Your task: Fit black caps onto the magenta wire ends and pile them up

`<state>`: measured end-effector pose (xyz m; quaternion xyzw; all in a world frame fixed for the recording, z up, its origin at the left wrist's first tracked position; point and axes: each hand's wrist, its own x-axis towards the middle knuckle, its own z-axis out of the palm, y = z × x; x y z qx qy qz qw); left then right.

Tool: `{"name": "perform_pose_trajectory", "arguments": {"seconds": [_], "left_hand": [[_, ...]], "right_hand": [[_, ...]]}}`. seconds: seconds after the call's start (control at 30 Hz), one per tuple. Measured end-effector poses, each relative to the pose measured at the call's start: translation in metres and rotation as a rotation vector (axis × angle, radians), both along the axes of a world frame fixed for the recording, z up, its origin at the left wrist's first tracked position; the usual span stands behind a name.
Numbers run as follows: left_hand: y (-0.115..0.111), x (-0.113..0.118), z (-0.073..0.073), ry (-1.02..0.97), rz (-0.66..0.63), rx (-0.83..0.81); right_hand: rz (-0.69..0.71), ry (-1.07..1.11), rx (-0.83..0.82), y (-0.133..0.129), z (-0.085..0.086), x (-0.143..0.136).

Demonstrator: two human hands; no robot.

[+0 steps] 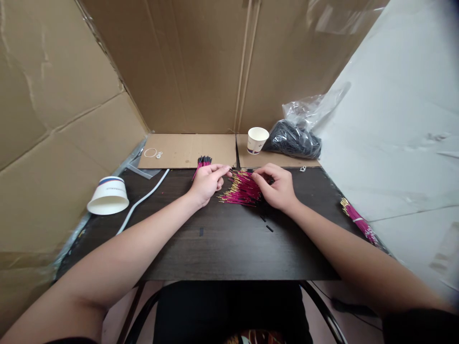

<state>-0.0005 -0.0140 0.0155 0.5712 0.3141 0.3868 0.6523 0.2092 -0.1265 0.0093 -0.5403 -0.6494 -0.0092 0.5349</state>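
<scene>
Pile of pink wires [241,189] with gold tips lies mid-desk [229,248], fanned out, gold ends pointing away from the right hand. Left hand [207,183] sits just left of the pile, fingers pinched shut on one wire at the pile's top-left edge; behind that hand, a small bundle [202,163] of pink wires with black ends. Right hand [277,186] rests on the pile's right side, fingers curled down onto the wires, partly closed; cannot tell if it actually grips any. Wires look thin, light, bendy, likely slippery in a heap and apt to tangle; best taken singly near one end with a fingertip pinch, the rest held down. Two short black bits [267,224] lie just in front of the pile. Behind the pile: upright paper cup [257,139] with a small printed mark, unreadable, and a clear bag [297,136] of black pieces right of it. Far left of the pile, a tipped paper cup [108,196] with blue-red band, text too blurred to read, next to a white cable [143,203]. Far right of the pile, another pink wire bunch [358,220] at the desk edge.
</scene>
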Motion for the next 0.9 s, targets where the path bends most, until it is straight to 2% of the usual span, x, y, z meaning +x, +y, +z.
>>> {"name": "perform_pose_trajectory", "arguments": {"seconds": [0.4,0.9], "left_hand": [[0.0003,-0.0001,-0.0005,0.001,0.033,-0.007],[-0.0011,-0.0001,-0.0034,0.034,-0.013,0.065]], "right_hand": [[-0.016,-0.014,0.057,-0.0026,0.0033,-0.0031],[0.011,-0.024,0.037,-0.0028,0.0014,-0.0036]]}}
